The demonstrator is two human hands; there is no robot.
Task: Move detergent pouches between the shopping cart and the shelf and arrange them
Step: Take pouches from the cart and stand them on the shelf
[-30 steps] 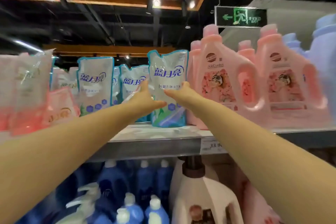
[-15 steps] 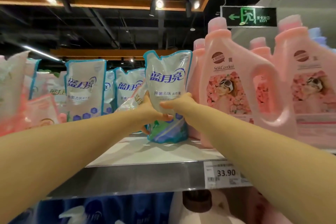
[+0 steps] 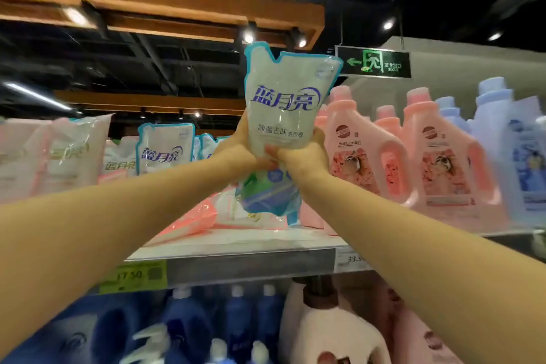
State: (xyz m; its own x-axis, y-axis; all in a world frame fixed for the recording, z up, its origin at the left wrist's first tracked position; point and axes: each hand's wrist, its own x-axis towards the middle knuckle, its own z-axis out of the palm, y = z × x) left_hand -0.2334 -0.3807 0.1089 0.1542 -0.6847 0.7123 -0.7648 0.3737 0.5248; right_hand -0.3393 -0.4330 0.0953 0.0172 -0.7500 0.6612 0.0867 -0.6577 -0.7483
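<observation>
A white detergent pouch (image 3: pixel 285 115) with a blue border and blue lettering hangs in the air above the shelf (image 3: pixel 236 245). My left hand (image 3: pixel 239 151) grips its left side at the middle, and my right hand (image 3: pixel 304 154) grips its right side. The pouch's green and blue bottom sags below both hands. More blue-bordered pouches (image 3: pixel 164 148) stand upright on the shelf to the left. A pink and white pouch (image 3: pixel 204 216) lies flat on the shelf under the lifted one. No shopping cart is in view.
Pink detergent jugs (image 3: pixel 360 154) stand close on the right, with pale blue jugs (image 3: pixel 508 139) beyond them. Pink and white pouches (image 3: pixel 56 151) fill the far left. Price tags (image 3: pixel 133 275) line the shelf's front edge. Blue bottles (image 3: pixel 236 319) and a cream jug (image 3: pixel 331 331) sit on the shelf below.
Both hands have lifted the blue-bordered pouch up off the shelf and toward me. A flat pink pouch on the shelf is now uncovered beneath it.
</observation>
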